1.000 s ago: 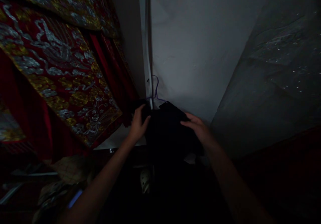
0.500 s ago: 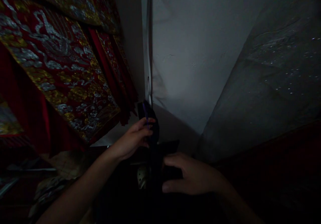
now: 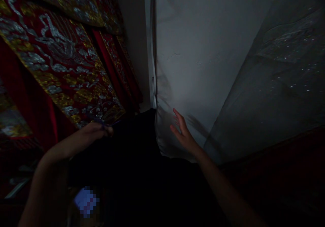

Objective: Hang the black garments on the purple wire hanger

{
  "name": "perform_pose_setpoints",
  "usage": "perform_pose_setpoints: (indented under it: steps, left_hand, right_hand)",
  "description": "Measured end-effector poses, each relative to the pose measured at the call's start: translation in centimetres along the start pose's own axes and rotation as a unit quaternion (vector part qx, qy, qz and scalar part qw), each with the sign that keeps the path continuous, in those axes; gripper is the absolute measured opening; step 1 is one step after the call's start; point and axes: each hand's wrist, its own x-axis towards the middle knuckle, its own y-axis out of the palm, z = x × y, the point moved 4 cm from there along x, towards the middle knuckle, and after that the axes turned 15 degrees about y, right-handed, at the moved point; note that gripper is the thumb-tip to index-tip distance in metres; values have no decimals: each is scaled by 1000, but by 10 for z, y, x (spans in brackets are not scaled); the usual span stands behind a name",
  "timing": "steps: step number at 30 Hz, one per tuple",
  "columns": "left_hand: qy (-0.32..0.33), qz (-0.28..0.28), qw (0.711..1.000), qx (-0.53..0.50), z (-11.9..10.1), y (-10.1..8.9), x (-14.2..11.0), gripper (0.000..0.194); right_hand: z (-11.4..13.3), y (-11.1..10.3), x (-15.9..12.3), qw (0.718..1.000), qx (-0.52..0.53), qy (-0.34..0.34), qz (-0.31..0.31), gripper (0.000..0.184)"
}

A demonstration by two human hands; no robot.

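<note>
My left hand (image 3: 100, 132) is at the left, its fingers closed around a thin purple-blue thing (image 3: 103, 123) whose kind is too dim to make out. Right beside these fingers is a large black cloth-like shape (image 3: 137, 135), spreading from there to the pale panel. Whether the hand also grips it, I cannot tell. My right hand (image 3: 184, 132) is raised in front of the pale panel (image 3: 195, 67), fingers apart and holding nothing.
Red hangings (image 3: 83, 67) with gold and silver embroidery fill the left side. Beside the pale panel runs a narrow vertical strip (image 3: 151, 44). A glittery grey sheet (image 3: 286, 71) covers the right. A pixelated bluish patch (image 3: 86, 201) shows low at the left.
My left hand has moved left with the purple-blue thing. My right hand has risen and opened before the pale panel. The black shape now covers more of the middle.
</note>
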Motion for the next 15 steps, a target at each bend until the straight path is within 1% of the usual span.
perform_pose_setpoints:
  steps: [2,3,5,7,9,11,13,15]
  left_hand:
    - [-28,54,998,-10,4,-1,-1,15]
    - [-29,78,996,-19,5,2,0,15]
    - [-3,75,997,-32,3,9,7,17]
    - [22,56,997,-44,2,22,18,19]
    - [49,20,998,-42,1,35,33,19]
    - [97,-36,994,-32,-1,45,48,19]
    - [156,-105,982,-10,-5,52,60,30]
    - [206,-184,960,42,-11,56,65,40]
  right_hand:
    - [6,5,-3,1000,26,4,17,67]
    - [8,7,-4,999,35,9,30,65]
    - [9,8,-8,996,60,35,54,55]
    - [4,4,-9,988,120,89,45,45]
    - [-4,-7,-7,963,212,163,-7,45]
    - [-10,-21,-1,930,287,221,-64,48]
    - [-9,-37,13,910,320,238,-108,47]
    - [-2,-53,31,907,334,215,-140,45]
